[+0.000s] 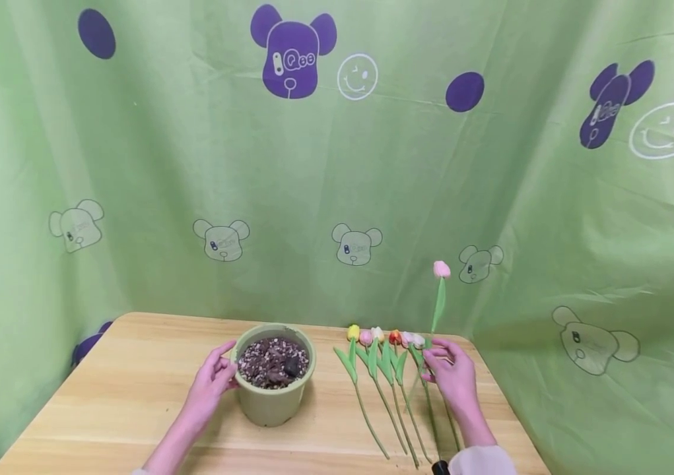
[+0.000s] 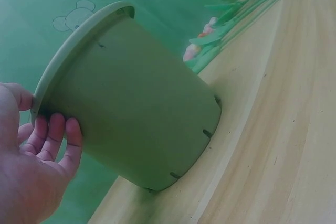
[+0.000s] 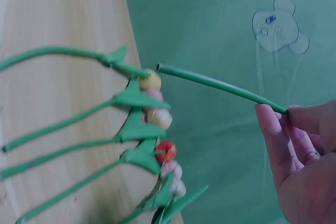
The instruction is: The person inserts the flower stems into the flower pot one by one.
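Your left hand (image 1: 213, 379) rests with relaxed fingers (image 2: 58, 140) against the rim and side of the pale green plastic flowerpot (image 1: 273, 394), which stands upright on the light wooden desk (image 1: 117, 396) and is filled with brown gravel (image 1: 271, 361). Your right hand (image 1: 452, 376) pinches the green stem of a pink artificial tulip (image 1: 441, 269), holding it raised and nearly upright with the bloom above the desk against the green printed cloth backdrop (image 1: 372, 165). Just left of that hand, the row of remaining artificial tulips (image 1: 381, 369), with yellow, pink, white and red heads, lies flat on the desk, to the right of the flowerpot.
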A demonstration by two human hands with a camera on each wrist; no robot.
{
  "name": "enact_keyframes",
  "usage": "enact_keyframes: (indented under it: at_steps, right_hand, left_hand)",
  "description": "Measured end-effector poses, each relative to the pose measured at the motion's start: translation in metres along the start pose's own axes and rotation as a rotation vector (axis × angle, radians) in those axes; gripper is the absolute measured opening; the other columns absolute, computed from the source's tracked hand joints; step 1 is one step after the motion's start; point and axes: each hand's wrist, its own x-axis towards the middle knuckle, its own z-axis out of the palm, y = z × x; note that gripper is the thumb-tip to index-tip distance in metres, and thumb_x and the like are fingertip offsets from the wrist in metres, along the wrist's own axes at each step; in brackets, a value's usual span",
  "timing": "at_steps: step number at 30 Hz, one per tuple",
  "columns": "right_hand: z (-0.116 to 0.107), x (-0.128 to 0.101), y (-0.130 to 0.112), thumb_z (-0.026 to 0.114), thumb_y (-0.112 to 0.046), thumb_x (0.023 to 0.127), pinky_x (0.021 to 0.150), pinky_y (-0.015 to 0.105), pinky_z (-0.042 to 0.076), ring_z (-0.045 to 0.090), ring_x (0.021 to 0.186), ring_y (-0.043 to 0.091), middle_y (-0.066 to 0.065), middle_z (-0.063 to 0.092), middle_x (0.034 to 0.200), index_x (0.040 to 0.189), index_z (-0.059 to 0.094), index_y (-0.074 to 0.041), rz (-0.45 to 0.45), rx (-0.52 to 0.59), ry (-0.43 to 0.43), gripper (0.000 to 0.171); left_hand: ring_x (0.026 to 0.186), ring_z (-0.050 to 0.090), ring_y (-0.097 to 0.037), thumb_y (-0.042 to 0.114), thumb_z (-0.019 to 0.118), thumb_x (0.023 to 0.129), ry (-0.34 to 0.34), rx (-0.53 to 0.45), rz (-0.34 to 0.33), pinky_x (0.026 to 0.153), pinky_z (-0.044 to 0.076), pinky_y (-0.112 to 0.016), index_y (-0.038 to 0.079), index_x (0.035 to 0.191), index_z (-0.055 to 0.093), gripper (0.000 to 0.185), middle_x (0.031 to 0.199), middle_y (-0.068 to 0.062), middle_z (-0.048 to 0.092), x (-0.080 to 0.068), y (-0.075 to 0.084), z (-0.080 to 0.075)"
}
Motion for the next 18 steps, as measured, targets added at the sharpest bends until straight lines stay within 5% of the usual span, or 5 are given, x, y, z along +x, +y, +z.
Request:
enact_keyframes:
  at_steps: [18]
  right_hand:
    - [0.071, -0.006, -0.048, 0.063, 0.004, 0.098, 0.075, 0.036, 0.067, 0.071, 0.082, 0.013, 0.019, 0.063, 0.112, 0.134, 0.052, 0.0, -0.103, 0.137, -0.071, 0.039]
  left_hand:
    - [0.092, 0.067, -0.014, 0.001, 0.049, 0.104, 0.005, 0.0, 0.004, 0.088, 0.062, -0.025, 0.001, 0.157, 0.034, 0.055, 0.106, -0.017, 0.06, 0.002, -0.001, 0.0]
